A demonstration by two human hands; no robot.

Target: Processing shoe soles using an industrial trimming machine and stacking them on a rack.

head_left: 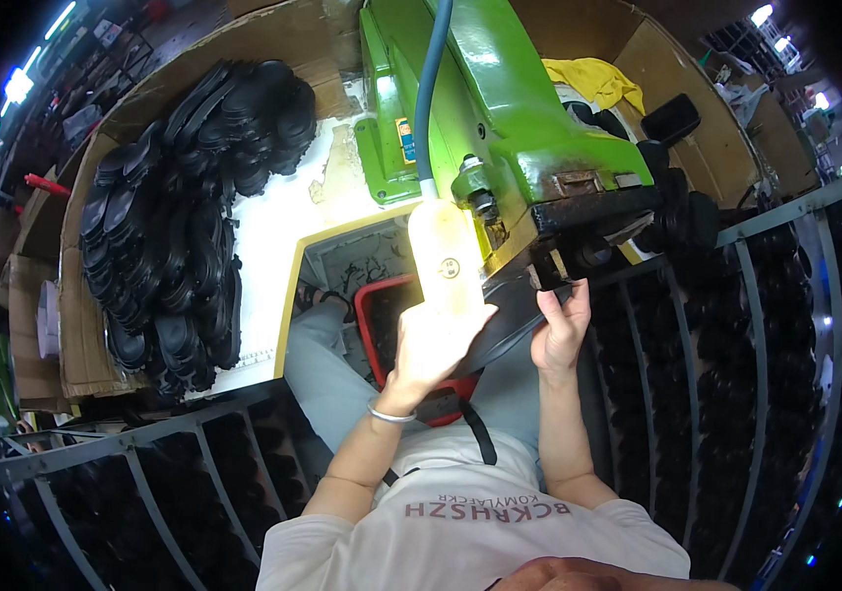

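Note:
A black shoe sole [503, 327] is held up at the working head of a green machine [515, 108]. My left hand [433, 347] grips its left side with the thumb along the edge; glare and the lamp hide most of the fingers. At the sole's right end my right hand [560, 333] is closed, thumb and fingertips pinching close under the machine head. Part of the sole is hidden behind the machine and the right fingers. A bright lamp [444, 256] on a blue-grey flexible neck hangs just above my left hand.
Stacks of black soles [165, 236] fill the white tabletop's left side, inside cardboard walls [332, 39]. More black soles [682, 202] and a yellow cloth [598, 81] lie right of the machine. Below is a red bin [370, 330]. Metal racks [756, 325] flank me.

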